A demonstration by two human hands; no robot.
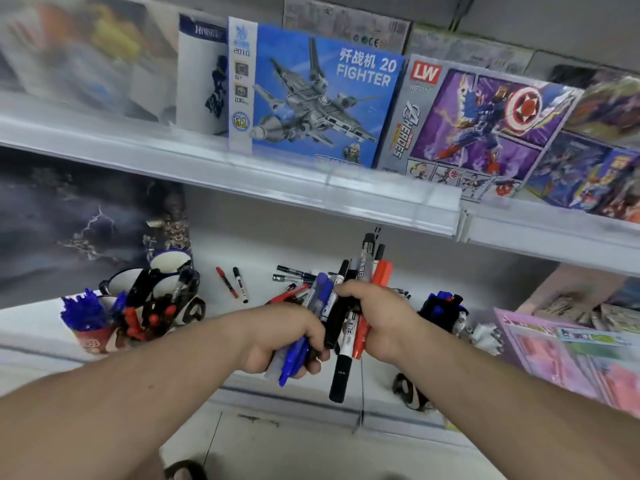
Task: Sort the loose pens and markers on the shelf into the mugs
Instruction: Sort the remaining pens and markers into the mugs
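My left hand (280, 337) grips a bundle of blue pens (294, 358) above the white shelf (249, 306). My right hand (374, 317) grips a bunch of black, red and white markers (349, 306), held upright right beside the left hand. Loose pens (294, 273) lie on the shelf behind my hands, and a red marker (227, 282) and a black marker (240, 284) lie further left. At the left stand several mugs (169, 265) with pens in them. A mug with blue pens (443, 306) stands on the right.
An upper shelf (311, 181) with toy boxes overhangs the work area. A dark poster (86, 220) backs the left side. Pink packets (561, 358) lie at the right. A black-and-white mug (408, 393) sits near the front edge, below my right wrist.
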